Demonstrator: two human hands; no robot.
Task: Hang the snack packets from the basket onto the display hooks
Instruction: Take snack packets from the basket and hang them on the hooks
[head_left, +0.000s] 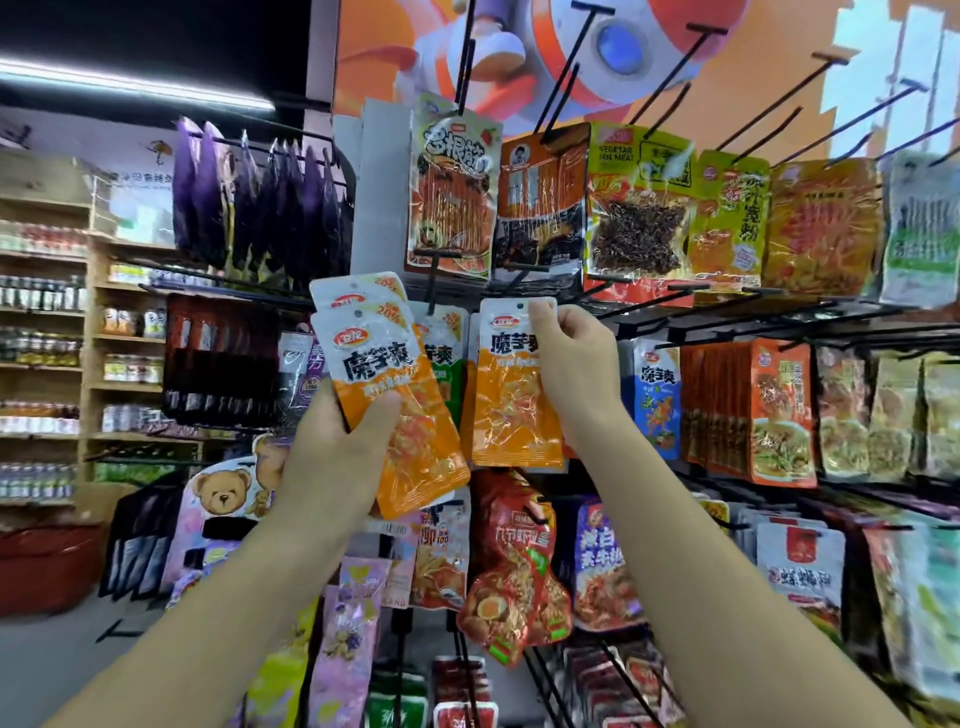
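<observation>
My left hand (343, 457) grips a tilted stack of orange packets (384, 384) by its lower half. My right hand (566, 364) pinches one orange packet (511, 395) by its top edge, just beside the hole. Light, slick, floppy film, I judge. Beyond my fingers, black hooks (644, 306) jut out.

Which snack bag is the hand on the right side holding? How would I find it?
Find the big snack rack with black hooks, then the second row down, near its left end. There the right hand pinches the top of an orange and white packet with bold black letters. Its neighbours on that row are green and blue versions, and the look-alike orange ones sit tilted in the left hand.
</observation>
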